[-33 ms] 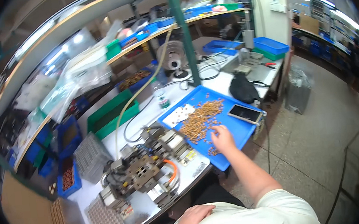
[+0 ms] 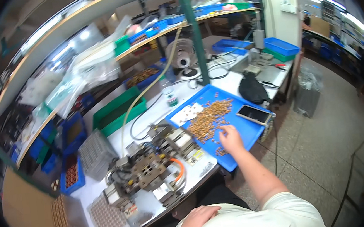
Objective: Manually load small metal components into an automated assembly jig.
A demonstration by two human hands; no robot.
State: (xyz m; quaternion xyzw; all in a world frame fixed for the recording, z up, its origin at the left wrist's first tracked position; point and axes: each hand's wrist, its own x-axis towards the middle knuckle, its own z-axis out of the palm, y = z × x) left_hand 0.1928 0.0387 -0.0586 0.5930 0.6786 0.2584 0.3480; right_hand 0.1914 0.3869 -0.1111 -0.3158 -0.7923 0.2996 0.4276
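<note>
1 tray (image 2: 250, 135), 1 phone (image 2: 254, 114), many parts (image 2: 208, 120); right hand (image 2: 231, 139): grip unclear; left hand (image 2: 200, 217) flat.

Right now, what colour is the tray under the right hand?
The tray is blue, best seen in the head view.

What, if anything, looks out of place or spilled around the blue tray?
The phone looks a little out of place: it lies at the right side of the blue tray, sharing it with loose small parts. Some parts sit apart from the main pile, but within the tray. I see no clear damage.
</note>
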